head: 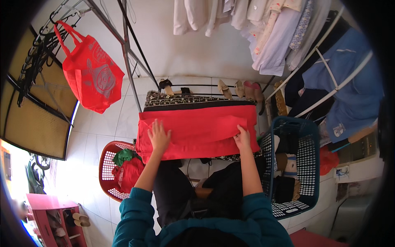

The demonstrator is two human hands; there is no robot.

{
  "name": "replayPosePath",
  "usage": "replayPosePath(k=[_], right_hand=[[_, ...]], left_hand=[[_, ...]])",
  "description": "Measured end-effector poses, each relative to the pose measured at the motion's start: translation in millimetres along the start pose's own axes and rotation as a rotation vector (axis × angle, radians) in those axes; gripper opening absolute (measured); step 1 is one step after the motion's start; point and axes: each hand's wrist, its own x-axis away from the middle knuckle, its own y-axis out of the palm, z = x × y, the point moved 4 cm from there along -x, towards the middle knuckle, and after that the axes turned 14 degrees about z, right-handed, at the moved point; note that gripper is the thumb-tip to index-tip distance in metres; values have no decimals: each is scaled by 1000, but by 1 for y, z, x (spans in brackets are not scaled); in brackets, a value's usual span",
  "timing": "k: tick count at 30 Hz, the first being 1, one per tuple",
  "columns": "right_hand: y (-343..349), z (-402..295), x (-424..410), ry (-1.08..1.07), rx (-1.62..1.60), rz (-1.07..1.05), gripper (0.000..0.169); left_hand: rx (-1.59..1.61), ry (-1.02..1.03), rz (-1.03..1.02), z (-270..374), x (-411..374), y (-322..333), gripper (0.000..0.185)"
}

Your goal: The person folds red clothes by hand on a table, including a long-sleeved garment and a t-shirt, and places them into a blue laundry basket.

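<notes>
A red cloth [197,129] lies spread, partly folded over, across a low surface draped with a black floral-patterned cloth [197,100]. My left hand [159,138] rests flat on the left part of the red cloth, fingers apart. At the right side, my right hand [242,137] pinches a folded edge of the same cloth between thumb and fingers. That pinched layer is slightly raised near its right corner. What supports the floral cloth is hidden beneath it.
Left of my legs stands a red laundry basket [106,160] with red and green cloths. On the right is a dark teal basket [313,166] holding rolled or folded clothes. A red tote bag [92,74] hangs at upper left. Shoes [239,88] sit on a rack behind the surface.
</notes>
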Motion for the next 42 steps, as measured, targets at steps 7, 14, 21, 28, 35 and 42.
replayPosePath(k=[7, 14, 21, 28, 35, 42], right_hand=[[-38, -27, -28, -57, 360, 181, 43], [28, -29, 15, -1177, 1205, 360, 40], [122, 117, 62, -1350, 1535, -421, 50], [65, 55, 35, -1433, 1718, -368, 62], [-12, -40, -6, -1318, 1851, -86, 65], [-41, -55, -26, -1260, 1545, -60, 58]], left_hand=[[-35, 24, -29, 19, 25, 3, 80], [-19, 73, 6, 45, 10, -3, 79], [30, 95, 38, 86, -7, 47, 71], [6, 88, 22, 36, 4, 22, 73], [1, 64, -2, 36, 1, 14, 72], [35, 172, 30, 17, 16, 6, 70]])
